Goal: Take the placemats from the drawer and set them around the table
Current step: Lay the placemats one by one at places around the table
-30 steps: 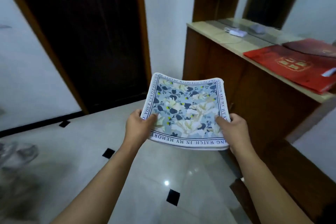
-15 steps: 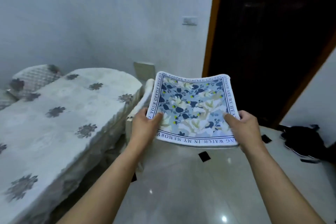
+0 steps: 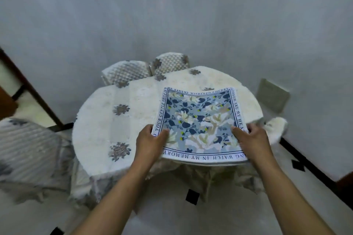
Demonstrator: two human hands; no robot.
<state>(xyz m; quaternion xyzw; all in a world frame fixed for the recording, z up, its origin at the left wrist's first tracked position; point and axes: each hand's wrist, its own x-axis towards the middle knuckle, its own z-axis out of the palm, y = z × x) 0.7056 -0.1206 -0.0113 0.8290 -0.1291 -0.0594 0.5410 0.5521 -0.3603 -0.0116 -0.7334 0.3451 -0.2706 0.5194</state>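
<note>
A stack of square placemats [image 3: 198, 120] with a blue floral print and a lettered border is held flat in front of me. My left hand [image 3: 150, 142] grips its near left corner, thumb on top. My right hand [image 3: 253, 139] grips its near right corner the same way. The stack hovers over the near right part of the round table [image 3: 107, 120], which wears a white cloth with grey flower motifs. Nothing lies on the cloth.
Two padded chairs [image 3: 145, 69] stand at the table's far side against the wall, another chair [image 3: 28, 154] at the left and one [image 3: 277, 126] at the right. A dark door frame [image 3: 28, 86] runs down the left. The floor is pale tile with black diamonds.
My view has swung left from the cabinet and dark door to face the table. The placemat stack has stayed in both hands and now sits over the tabletop.
</note>
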